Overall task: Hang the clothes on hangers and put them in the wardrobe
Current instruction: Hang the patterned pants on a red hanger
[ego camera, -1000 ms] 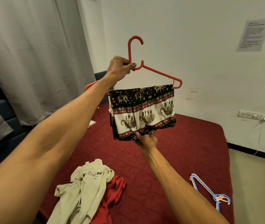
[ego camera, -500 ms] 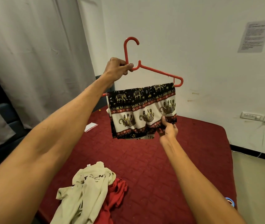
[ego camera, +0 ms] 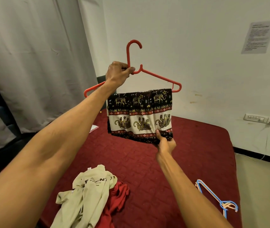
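Note:
My left hand [ego camera: 118, 74] grips the neck of a red plastic hanger [ego camera: 157, 76] and holds it up in front of the white wall. Folded over the hanger's bar hangs a black, white and red garment with an elephant print [ego camera: 139, 116]. My right hand [ego camera: 164, 142] pinches the garment's lower right corner, thumb on the front of the cloth. On the red bed [ego camera: 196, 153] below lie a beige shirt [ego camera: 85, 196] and a red garment [ego camera: 117, 201] in a heap. No wardrobe is in view.
Blue and pale hangers [ego camera: 216, 198] lie near the bed's right edge. A grey curtain [ego camera: 32, 63] hangs at the left. A wall socket [ego camera: 262, 119] and a paper notice [ego camera: 256, 37] are on the right wall. Bare floor runs along the bed's right side.
My right hand moved from the middle of the garment's bottom hem to its right corner. The hanger stayed raised in my left hand, shifting slightly left.

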